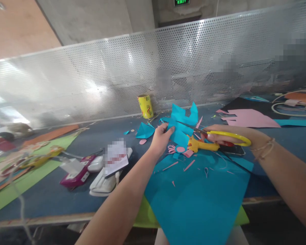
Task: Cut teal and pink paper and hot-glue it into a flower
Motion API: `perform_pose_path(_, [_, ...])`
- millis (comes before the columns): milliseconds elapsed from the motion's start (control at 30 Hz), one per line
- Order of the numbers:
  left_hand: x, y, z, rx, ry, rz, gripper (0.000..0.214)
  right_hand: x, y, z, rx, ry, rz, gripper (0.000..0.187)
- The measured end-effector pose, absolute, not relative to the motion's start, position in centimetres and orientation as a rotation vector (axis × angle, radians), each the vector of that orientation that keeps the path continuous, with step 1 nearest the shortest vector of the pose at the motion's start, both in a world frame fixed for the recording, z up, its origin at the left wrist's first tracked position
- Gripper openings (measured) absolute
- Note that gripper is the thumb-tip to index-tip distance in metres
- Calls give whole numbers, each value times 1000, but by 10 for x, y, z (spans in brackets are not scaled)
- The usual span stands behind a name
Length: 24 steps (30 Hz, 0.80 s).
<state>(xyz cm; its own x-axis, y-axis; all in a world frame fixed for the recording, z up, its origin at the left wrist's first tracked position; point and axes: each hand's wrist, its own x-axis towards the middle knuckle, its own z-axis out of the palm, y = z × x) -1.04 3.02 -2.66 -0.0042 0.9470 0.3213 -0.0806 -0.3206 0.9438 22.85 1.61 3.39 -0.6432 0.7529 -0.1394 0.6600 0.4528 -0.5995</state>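
1. The left hand pinches a jagged piece of teal paper, its fingers closed narrowly on the near edge, and holds it just above the bench.
2. The right hand grips one pair of scissors with yellow and red handles; its fingers are threaded through the loops, and the blades are parted with the teal paper between them.
3. One large teal paper sheet lies on the bench below both hands and overhangs the near edge, on top of a lime-green sheet.
4. Several thin pink paper slivers are scattered on the large sheet; more than five show.
5. One smaller teal paper scrap lies left of the left hand.
6. One yellow printed roll stands upright against the perforated metal screen.
7. One pink paper sheet with cut notches lies well to the right.
8. One magenta box and white devices lie left of the left arm.
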Motion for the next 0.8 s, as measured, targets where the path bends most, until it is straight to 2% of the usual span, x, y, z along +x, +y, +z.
perform_pose_path(367, [-10,31,-26,1343,973,1518,20,220,14,37,-1260,-2661,562,39])
perform_pose_path(533, [-10,31,-25,1341,957,1516,20,221,15,36,-1292,-2639,591,42])
perform_pose_path(800, [-6,26,-21,1326,823,1386,21,222,13,37,-1060,-2660,739,39])
